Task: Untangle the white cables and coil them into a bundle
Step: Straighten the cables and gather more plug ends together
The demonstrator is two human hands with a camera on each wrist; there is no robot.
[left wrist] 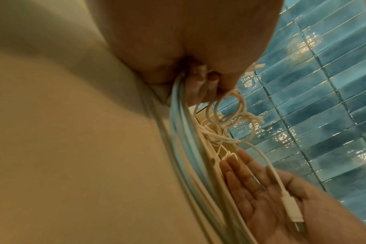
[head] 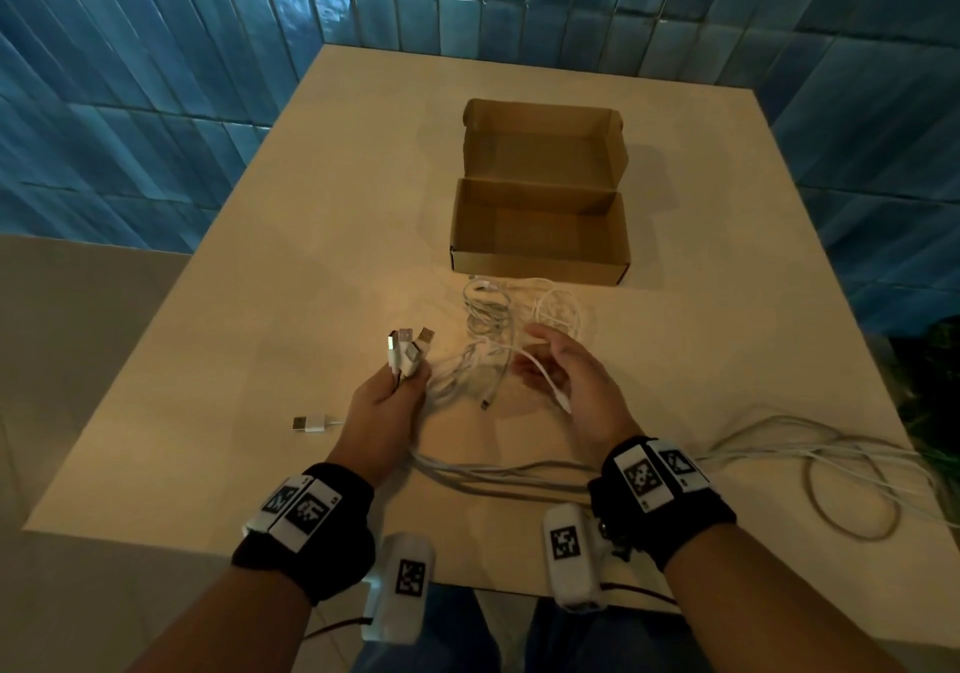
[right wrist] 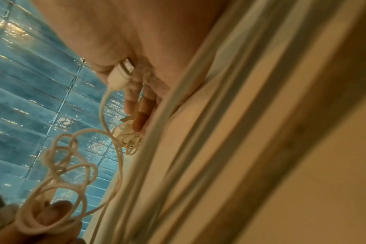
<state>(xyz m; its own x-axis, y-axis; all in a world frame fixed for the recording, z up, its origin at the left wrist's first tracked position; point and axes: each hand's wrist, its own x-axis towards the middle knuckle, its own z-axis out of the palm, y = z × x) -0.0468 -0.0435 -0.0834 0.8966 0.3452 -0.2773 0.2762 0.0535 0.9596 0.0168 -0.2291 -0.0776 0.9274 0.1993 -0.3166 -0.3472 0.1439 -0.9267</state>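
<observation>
A tangle of white cables (head: 485, 319) lies on the beige table (head: 311, 204) in front of the box. My left hand (head: 389, 397) grips a bunch of cable ends, with three USB plugs (head: 408, 347) sticking up out of the fist. Their strands (head: 509, 475) run under both wrists toward the right. My right hand (head: 571, 381) is held palm up with straight fingers, and one white cable with its plug (left wrist: 290, 209) lies across the palm. That plug (right wrist: 120, 75) rests near the thumb base. Loops of the tangle (left wrist: 226, 118) hang between the hands.
An open, empty cardboard box (head: 540, 261) stands behind the tangle, its lid folded back. A loose USB plug (head: 311, 423) lies on the table left of my left hand. More cable loops (head: 831, 469) spread to the table's right edge. Blue tiled walls surround the table.
</observation>
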